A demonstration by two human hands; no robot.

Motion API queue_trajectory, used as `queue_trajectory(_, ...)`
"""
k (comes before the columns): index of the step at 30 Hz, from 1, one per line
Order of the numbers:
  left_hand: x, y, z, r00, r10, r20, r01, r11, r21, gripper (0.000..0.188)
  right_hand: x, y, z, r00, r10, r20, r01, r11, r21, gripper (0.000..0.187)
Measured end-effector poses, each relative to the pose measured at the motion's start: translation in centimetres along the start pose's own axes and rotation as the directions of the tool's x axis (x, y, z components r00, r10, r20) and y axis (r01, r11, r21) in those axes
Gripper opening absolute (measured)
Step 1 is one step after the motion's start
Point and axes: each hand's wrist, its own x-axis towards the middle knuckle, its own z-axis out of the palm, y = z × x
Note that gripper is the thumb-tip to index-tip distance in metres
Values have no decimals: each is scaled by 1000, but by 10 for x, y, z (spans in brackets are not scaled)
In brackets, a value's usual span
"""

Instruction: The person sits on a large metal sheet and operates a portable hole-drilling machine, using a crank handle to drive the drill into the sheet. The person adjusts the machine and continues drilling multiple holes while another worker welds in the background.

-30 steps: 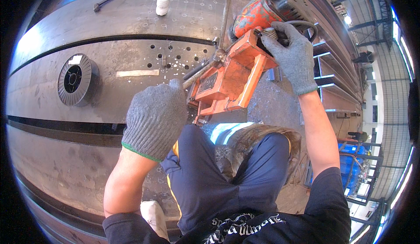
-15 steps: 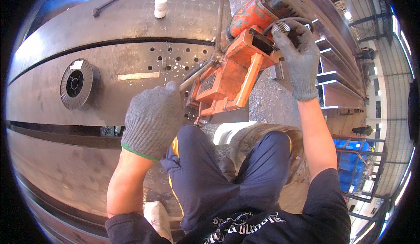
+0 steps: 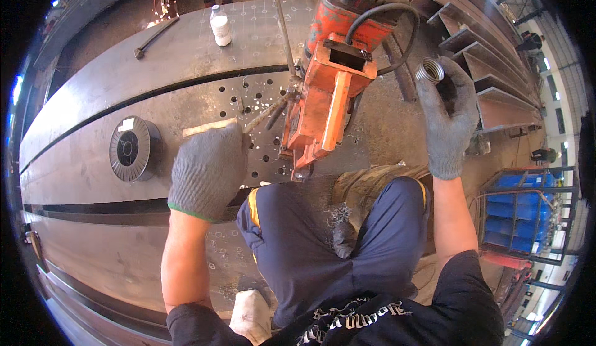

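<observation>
Since the earlier frames the right hand (image 3: 448,113) has swung away from the orange machine (image 3: 320,113), taking a metal coil (image 3: 429,71) with it; the coil was at the machine's square opening (image 3: 347,58) a second ago and is now well apart from it, off to the right; the whole view has turned somewhat too.

In the head view, the right hand pinches the coil between thumb and fingers, upright in the air; the left hand (image 3: 208,172) is closed in a fist about the near end of the handle bar (image 3: 267,113), though its fingers are hidden beneath the glove's back; the machine rests on the steel plate (image 3: 186,107), its opening looking vacant.

As far along as can be judged, the coil is free of the machine but not yet put down; a patch of round holes (image 3: 245,85) is already through the plate, with pale scraps scattered around them; beyond, chalk marks (image 3: 257,26) near the white bottle (image 3: 220,28) show no holes that I can make out, so that part seems left.
</observation>
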Motion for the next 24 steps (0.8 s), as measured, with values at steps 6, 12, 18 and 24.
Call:
queue_trajectory(6,61,5,-46,979,198,-44,-173,930,323,25,-17,3,-18,997,50,-51,-50,999,2,45)
queue_trajectory(12,55,8,-40,987,163,-10,-148,918,367,27,-26,9,-30,996,65,-61,-64,998,21,46)
queue_trajectory(18,-27,14,54,981,-194,-23,193,979,-58,26,-21,23,-38,999,14,-43,-11,996,88,45)
queue_trajectory(24,-25,-31,179,973,-231,-5,185,796,-576,32,-14,13,-17,999,30,38,-35,991,132,43)
